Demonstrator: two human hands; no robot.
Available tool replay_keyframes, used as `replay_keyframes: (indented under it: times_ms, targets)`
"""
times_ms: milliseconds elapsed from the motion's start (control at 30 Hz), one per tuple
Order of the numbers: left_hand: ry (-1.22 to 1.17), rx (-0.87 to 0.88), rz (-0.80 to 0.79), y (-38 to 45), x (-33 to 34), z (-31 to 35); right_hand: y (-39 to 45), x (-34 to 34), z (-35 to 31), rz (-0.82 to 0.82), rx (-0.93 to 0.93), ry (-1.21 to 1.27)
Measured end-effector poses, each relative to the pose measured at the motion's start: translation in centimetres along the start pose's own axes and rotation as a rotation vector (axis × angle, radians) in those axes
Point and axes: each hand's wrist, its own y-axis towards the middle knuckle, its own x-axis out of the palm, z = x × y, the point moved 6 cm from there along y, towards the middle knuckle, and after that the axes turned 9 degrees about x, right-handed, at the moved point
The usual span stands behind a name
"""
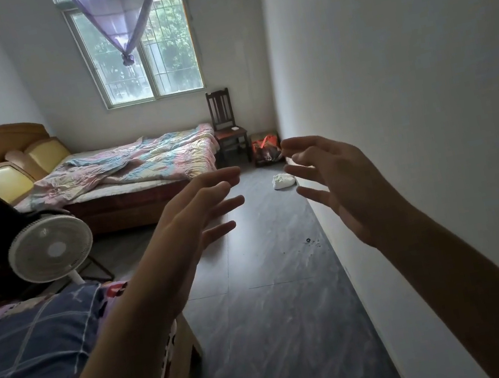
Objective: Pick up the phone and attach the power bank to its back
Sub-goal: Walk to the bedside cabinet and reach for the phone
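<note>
Both hands are up in the air with nothing in them. The left hand and the right hand face each other, fingers spread wide, with a gap between them. Below them is bare grey floor. A blue checked blanket lies near on the left, with a white fan behind it. Far off are a bed, a wooden chair and a window. A small white thing sits on the chair seat, too tiny to tell. I cannot see the phone or power bank. No words can be read.
</note>
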Motion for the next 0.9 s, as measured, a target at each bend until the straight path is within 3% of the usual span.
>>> replay_keyframes:
  times_ms: [433,900]
  targets:
    - [-0.014,0.029,-0.033,14.7,-1.0,-7.5,14.1,-1.1,2.4,0.005,0.029,0.004]
    - [-0.017,0.019,0.002,34.3,-14.3,-15.7,37.8,10.4,1.1,-0.052,0.007,-0.045]
